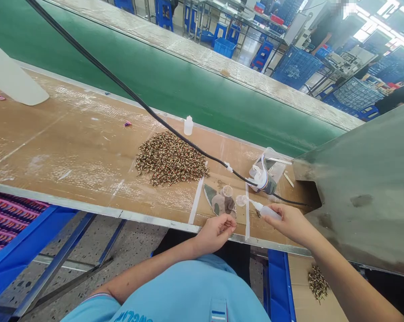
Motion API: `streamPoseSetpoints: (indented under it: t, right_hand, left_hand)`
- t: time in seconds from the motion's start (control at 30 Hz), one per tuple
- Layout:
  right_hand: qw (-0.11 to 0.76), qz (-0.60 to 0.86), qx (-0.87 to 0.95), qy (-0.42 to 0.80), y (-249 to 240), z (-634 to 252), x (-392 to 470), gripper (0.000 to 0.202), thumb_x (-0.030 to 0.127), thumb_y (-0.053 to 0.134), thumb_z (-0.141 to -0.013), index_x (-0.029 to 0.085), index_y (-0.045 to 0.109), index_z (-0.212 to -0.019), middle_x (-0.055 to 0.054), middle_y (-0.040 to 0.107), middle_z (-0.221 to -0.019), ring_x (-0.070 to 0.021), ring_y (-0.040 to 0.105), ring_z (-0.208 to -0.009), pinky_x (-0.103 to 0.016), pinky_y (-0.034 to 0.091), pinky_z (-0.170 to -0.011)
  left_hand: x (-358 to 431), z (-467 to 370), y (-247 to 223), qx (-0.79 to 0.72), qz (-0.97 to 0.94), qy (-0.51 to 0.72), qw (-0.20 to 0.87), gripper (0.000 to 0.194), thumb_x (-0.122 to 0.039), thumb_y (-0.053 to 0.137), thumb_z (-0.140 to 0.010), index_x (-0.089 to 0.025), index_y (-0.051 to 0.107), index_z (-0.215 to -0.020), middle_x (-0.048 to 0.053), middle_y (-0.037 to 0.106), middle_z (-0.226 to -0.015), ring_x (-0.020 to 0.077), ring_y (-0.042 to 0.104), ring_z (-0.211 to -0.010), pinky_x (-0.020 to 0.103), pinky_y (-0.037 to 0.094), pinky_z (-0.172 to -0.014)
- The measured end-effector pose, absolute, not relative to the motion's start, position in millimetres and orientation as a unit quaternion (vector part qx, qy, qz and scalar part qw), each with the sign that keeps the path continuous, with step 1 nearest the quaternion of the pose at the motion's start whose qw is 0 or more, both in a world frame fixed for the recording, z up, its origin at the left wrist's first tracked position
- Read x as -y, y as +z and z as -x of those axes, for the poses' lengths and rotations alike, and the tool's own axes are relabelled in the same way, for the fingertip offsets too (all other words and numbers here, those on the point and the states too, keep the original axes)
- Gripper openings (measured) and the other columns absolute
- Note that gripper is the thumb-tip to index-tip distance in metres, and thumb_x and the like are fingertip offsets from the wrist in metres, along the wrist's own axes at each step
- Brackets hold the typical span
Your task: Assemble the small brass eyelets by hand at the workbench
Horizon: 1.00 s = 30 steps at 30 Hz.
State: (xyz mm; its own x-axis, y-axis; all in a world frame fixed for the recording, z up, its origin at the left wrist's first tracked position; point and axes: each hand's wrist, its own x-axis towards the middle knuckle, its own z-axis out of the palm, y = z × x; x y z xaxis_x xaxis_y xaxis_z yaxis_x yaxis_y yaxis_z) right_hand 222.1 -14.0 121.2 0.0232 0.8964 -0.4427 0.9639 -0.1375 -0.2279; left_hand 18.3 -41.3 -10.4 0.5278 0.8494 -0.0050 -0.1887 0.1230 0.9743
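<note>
My right hand (291, 222) is closed around a small white squeeze bottle (270, 212), its nozzle pointing left toward a small clear round piece (242, 200) on the table. My left hand (217, 231) has its fingers pinched together at the table's front edge; whatever they hold is too small to make out. Just beyond it lies a camouflage-patterned cloth piece (218, 202) with a clear ring (227, 191) on it. A large pile of small gold and red parts (170, 158) sits to the left of the cloth.
A second white bottle (188, 126) stands behind the pile. At the right are a clear plastic container (277, 169) and a metal housing (366, 192). A black cable (135, 96) hangs across the view. Beyond the table runs a green belt (175, 89). More small parts (318, 282) lie lower right.
</note>
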Motion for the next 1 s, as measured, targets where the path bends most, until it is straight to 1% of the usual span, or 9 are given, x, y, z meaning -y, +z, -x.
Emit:
streamPoseSetpoints:
  t: [0.13, 0.2, 0.4, 0.5, 0.77, 1.0]
  right_hand:
    - [0.095, -0.703, -0.672, -0.212, 131.1, -219.5, 5.6, 0.026, 0.04, 0.052, -0.071, 0.024, 0.071, -0.08, -0.003, 0.069, -0.07, -0.02, 0.063, -0.067, -0.025, 0.039, -0.054]
    - [0.114, -0.705, -0.675, -0.187, 135.5, -216.6, 2.0, 0.024, 0.039, 0.054, -0.07, 0.024, 0.071, -0.08, -0.003, 0.069, -0.071, -0.0206, 0.064, -0.068, -0.025, 0.039, -0.055]
    - [0.19, -0.701, -0.668, -0.163, 145.6, -206.0, -5.2, 0.025, 0.037, 0.053, -0.074, 0.025, 0.071, -0.086, -0.004, 0.072, -0.087, -0.024, 0.065, -0.08, -0.027, 0.04, -0.059]
    - [0.211, -0.693, -0.673, -0.148, 146.7, -205.1, -6.4, 0.025, 0.036, 0.052, -0.075, 0.025, 0.071, -0.087, -0.004, 0.072, -0.088, -0.0243, 0.066, -0.081, -0.027, 0.04, -0.06]
    - [0.187, -0.697, -0.678, -0.14, 143.8, -209.0, -5.0, 0.022, 0.035, 0.055, -0.071, 0.025, 0.072, -0.083, -0.004, 0.072, -0.084, -0.0251, 0.066, -0.078, -0.028, 0.039, -0.058]
    - [0.177, -0.69, -0.686, -0.153, 140.5, -209.8, -3.9, 0.023, 0.036, 0.053, -0.074, 0.026, 0.071, -0.083, -0.004, 0.072, -0.081, -0.023, 0.066, -0.076, -0.026, 0.038, -0.057]
  left_hand:
    - [40.9, -18.0, -9.8, -0.307, -0.544, 0.376, 0.684, 0.01, -0.021, 0.052, -0.081, -0.015, 0.056, -0.087, 0.005, 0.061, -0.081, 0.0117, 0.056, -0.074, 0.022, 0.046, -0.067]
    - [40.5, -17.7, -9.4, -0.309, -0.545, 0.375, 0.683, 0.009, -0.021, 0.052, -0.081, -0.014, 0.056, -0.086, 0.005, 0.061, -0.08, 0.0118, 0.056, -0.074, 0.022, 0.046, -0.068]
    - [39.6, -16.5, -7.5, -0.31, -0.552, 0.363, 0.684, 0.011, -0.021, 0.051, -0.081, -0.014, 0.057, -0.088, 0.005, 0.061, -0.081, 0.0121, 0.056, -0.074, 0.023, 0.047, -0.07]
    - [39.8, -16.3, -7.0, -0.31, -0.552, 0.363, 0.684, 0.011, -0.022, 0.052, -0.081, -0.014, 0.057, -0.088, 0.004, 0.06, -0.08, 0.0117, 0.056, -0.074, 0.023, 0.047, -0.07]
    - [39.8, -16.7, -10.2, -0.312, -0.556, 0.358, 0.682, 0.01, -0.02, 0.052, -0.082, -0.014, 0.057, -0.089, 0.004, 0.061, -0.081, 0.0112, 0.056, -0.074, 0.022, 0.047, -0.067]
    - [40.2, -17.3, -12.2, -0.311, -0.553, 0.368, 0.679, 0.011, -0.02, 0.052, -0.082, -0.015, 0.057, -0.089, 0.005, 0.062, -0.082, 0.0118, 0.057, -0.076, 0.022, 0.047, -0.068]
